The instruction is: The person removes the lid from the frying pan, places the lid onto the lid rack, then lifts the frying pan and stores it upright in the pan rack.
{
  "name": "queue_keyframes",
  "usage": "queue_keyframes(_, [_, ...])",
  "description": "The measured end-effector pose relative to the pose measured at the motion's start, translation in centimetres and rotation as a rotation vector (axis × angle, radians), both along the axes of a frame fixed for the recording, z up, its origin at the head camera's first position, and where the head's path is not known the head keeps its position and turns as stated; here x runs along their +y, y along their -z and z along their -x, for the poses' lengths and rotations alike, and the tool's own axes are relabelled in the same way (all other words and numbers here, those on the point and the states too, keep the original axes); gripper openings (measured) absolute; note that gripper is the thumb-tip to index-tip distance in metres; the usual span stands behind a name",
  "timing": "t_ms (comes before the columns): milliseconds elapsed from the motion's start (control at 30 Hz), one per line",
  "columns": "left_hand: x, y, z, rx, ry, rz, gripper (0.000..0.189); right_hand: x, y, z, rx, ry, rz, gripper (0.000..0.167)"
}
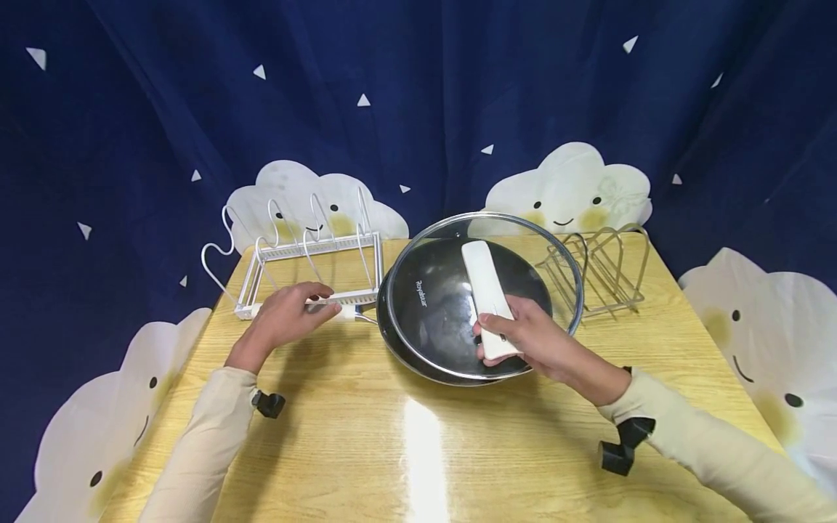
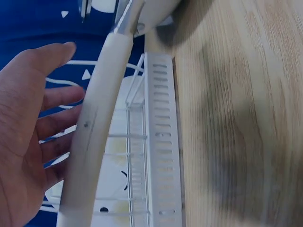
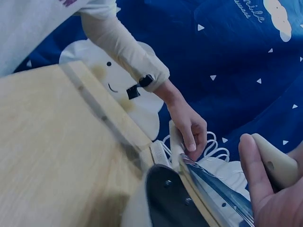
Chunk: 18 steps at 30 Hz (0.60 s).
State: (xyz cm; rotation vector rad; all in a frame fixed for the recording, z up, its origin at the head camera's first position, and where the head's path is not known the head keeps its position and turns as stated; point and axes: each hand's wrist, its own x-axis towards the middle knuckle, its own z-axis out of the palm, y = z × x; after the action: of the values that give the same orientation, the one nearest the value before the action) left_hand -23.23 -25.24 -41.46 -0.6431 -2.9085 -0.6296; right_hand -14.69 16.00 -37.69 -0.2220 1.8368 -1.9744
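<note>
Over pan (image 1: pixel 395 349): R hand (image 1: pixel 528 331) curled rnd lid handle (image 1: pixel 485 280).

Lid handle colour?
Off-white: the lid handle shows best in the head view.

lid (image 1: pixel 485 287) in the way over pan (image 1: pixel 408 359)

1 ea. pan (image 1: pixel 415 366), lid (image 1: pixel 487 283); 2 racks (image 1: pixel 320 245) (image 1: pixel 615 306)
</note>
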Motion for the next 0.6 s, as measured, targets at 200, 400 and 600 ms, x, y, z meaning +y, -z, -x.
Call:
queue_keyframes(200, [1.6,-0.6,0.0,0.032,-0.026,-0.045,0.050,1.3,-1.6,0.1,0.053,0.012,-0.067,0.034])
queue_keyframes(400, [3.6,-1.0,0.0,0.037,0.013,-0.112,0.050,2.8,-3.6,0.0,0.113,0.021,-0.138,0.031])
queue_keyframes(600, [5.5,-1.4,-0.3,0.039,0.070,-0.151,0.046,4.0,-5.1,-0.3,0.146,0.061,-0.235,0.031])
